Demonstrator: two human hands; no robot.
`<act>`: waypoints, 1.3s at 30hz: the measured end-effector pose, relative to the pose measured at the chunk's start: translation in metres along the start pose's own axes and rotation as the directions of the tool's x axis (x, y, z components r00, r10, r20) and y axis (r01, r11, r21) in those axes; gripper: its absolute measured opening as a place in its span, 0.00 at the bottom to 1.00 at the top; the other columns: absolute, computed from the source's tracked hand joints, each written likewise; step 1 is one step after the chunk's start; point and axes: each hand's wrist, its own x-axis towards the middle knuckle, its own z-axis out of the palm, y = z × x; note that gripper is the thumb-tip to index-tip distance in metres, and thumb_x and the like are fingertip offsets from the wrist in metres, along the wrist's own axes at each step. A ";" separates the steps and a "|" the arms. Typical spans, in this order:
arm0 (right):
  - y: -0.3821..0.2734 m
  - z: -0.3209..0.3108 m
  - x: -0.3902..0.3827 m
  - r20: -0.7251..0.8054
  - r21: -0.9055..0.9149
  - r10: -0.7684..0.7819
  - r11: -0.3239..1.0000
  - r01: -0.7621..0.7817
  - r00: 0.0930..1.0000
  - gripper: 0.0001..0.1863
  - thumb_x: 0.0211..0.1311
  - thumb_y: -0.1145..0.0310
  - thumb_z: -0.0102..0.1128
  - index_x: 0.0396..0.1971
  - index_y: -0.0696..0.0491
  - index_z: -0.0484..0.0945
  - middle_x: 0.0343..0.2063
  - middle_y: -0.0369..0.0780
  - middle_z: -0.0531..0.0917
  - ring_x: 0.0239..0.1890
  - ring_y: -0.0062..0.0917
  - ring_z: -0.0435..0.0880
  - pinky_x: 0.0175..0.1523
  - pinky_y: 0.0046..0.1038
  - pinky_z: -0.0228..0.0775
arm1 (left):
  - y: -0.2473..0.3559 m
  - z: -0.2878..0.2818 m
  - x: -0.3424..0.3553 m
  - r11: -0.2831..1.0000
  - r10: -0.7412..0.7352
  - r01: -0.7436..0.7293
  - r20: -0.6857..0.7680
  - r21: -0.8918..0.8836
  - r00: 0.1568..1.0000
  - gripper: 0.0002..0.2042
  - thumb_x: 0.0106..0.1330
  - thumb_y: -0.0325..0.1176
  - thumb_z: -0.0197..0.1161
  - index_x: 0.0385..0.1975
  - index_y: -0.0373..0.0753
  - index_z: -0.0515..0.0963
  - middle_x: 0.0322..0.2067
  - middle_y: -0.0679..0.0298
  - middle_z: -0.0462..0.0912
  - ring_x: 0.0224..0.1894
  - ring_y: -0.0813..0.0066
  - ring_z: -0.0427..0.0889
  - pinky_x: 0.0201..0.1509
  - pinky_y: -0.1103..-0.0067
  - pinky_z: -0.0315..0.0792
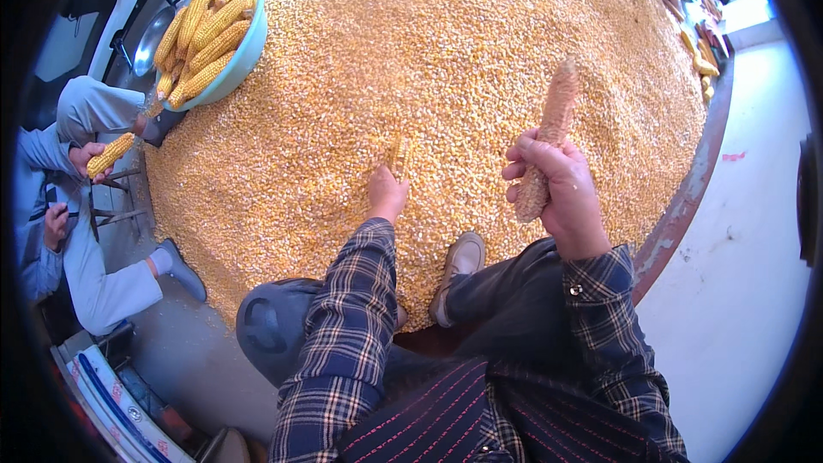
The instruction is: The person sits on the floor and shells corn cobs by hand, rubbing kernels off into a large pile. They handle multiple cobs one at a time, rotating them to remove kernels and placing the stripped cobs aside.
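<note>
My right hand is raised over the corn pile, its fingers wrapped round a bare, pinkish-brown corn cob that stands nearly upright. Lower and to the left, my left hand grips a yellow ear of corn close to the kernels. Part of that ear is covered by my fingers. Beneath both hands spreads a wide heap of loose yellow corn kernels.
At the far left a turquoise basin holds several ears of corn. A seated person beside it holds another ear. A pale wall bounds the right side, with more ears and another person's arm at the far right.
</note>
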 end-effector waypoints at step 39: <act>0.009 0.015 0.005 0.622 0.371 -0.167 0.923 -0.100 0.765 0.27 0.51 0.61 0.50 0.47 0.67 0.71 0.44 0.50 0.77 0.47 0.36 0.78 0.52 0.35 0.72 | 0.134 -0.209 -0.166 0.202 0.471 0.509 0.539 -0.837 0.699 0.23 0.64 0.46 0.58 0.50 0.35 0.66 0.33 0.62 0.75 0.28 0.75 0.77 0.26 0.81 0.75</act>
